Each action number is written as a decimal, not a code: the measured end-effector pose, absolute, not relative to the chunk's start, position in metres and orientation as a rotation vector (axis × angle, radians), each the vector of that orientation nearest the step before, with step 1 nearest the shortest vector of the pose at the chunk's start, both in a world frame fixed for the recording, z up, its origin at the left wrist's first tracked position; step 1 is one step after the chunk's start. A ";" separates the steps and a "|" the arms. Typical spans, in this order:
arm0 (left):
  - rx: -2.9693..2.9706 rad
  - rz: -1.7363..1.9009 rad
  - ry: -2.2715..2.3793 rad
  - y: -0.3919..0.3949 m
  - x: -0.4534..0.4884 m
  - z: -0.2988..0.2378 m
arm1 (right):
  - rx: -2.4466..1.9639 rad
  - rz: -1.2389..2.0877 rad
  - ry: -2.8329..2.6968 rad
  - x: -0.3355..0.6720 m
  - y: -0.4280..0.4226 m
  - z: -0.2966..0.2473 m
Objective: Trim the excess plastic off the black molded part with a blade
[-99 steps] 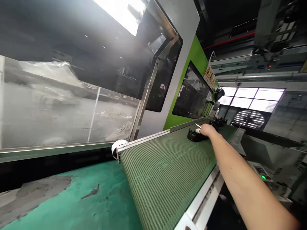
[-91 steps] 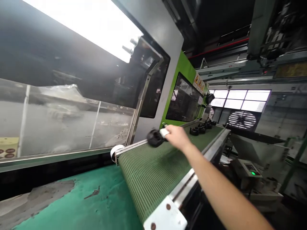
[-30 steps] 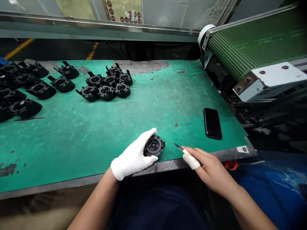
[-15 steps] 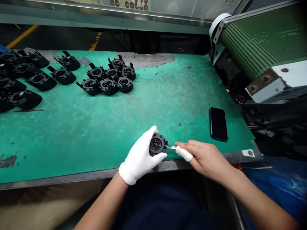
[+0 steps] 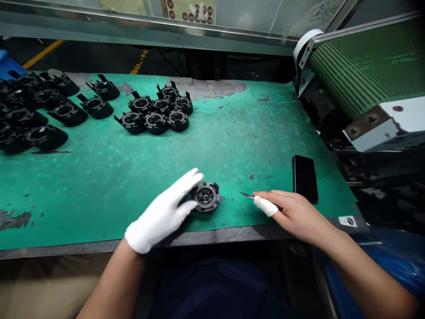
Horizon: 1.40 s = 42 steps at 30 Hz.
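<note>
A round black plastic part [image 5: 206, 197] with concentric rings rests on the green mat near the front edge. My left hand [image 5: 166, 208], in a white glove, is open just left of the part, thumb and fingers apart beside its rim. Between the thumb and fingers of my right hand [image 5: 287, 208] is a craft knife [image 5: 247, 195], its thin blade pointing left toward the part but clear of it. That hand is bare except for a white cover on the thumb.
Several black cylindrical housings [image 5: 156, 122] stand grouped at the back, with more [image 5: 46, 137] at the far left. A phone [image 5: 304, 179] lies right, beyond my right hand. A green conveyor belt [image 5: 368, 66] rises at the upper right. The worn green mat [image 5: 99, 186] covers the table.
My left hand has let go of the round black part and drawn back left, opening. The knife blade has left the part's rim, moving right with my right hand.
</note>
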<state>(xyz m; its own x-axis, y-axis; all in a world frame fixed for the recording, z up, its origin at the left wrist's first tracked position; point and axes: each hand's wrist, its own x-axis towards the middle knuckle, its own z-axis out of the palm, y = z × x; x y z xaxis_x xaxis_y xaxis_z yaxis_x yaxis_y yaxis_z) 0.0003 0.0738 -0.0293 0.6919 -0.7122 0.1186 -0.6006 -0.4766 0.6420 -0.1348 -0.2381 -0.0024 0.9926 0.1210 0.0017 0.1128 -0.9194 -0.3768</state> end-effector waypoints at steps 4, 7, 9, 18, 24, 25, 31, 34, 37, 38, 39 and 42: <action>2.161 -0.102 -0.665 0.072 -0.009 -0.037 | -2.745 0.056 -0.196 -0.127 -0.229 -0.006; 2.138 -0.100 -0.596 0.052 -0.021 -0.052 | -2.781 0.072 -0.274 -0.110 -0.210 -0.003; 2.144 -0.082 -0.550 0.042 -0.024 -0.060 | -2.858 0.093 -0.313 -0.096 -0.197 0.001; 2.221 -0.143 -0.652 0.048 -0.020 -0.056 | -3.218 0.003 0.110 -0.047 -0.248 0.010; 2.140 -0.440 -1.039 0.092 0.022 -0.021 | -2.895 -0.038 -0.255 -0.057 -0.251 0.000; 2.125 -0.344 -0.929 0.100 0.026 -0.019 | -2.839 -0.001 -0.306 -0.062 -0.244 -0.003; 2.068 -0.015 -0.507 0.100 -0.017 -0.040 | -2.668 0.106 -0.439 -0.074 -0.199 -0.013; 2.189 -0.025 -0.447 0.080 -0.039 -0.058 | -2.710 0.184 -0.538 -0.068 -0.177 -0.007; 2.189 -0.022 -0.398 0.072 -0.042 -0.068 | -2.840 0.193 -0.594 -0.058 -0.161 0.000; 2.195 -0.024 -0.408 0.072 -0.041 -0.069 | -2.878 0.186 -0.611 -0.055 -0.158 0.001; 2.206 -0.017 -0.422 0.074 -0.040 -0.070 | -2.909 0.184 -0.638 -0.051 -0.159 0.002; 2.219 0.000 -0.496 0.079 -0.036 -0.070 | -3.101 0.134 -0.462 -0.037 -0.178 0.004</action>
<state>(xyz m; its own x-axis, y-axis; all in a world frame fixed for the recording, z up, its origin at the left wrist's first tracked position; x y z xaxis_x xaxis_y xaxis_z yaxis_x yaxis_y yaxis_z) -0.0363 0.0795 -0.0699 0.9217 -0.3505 0.1664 -0.3504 -0.5678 0.7449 -0.0371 -0.1779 0.0044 0.9529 0.2914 -0.0841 0.2911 -0.9566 -0.0160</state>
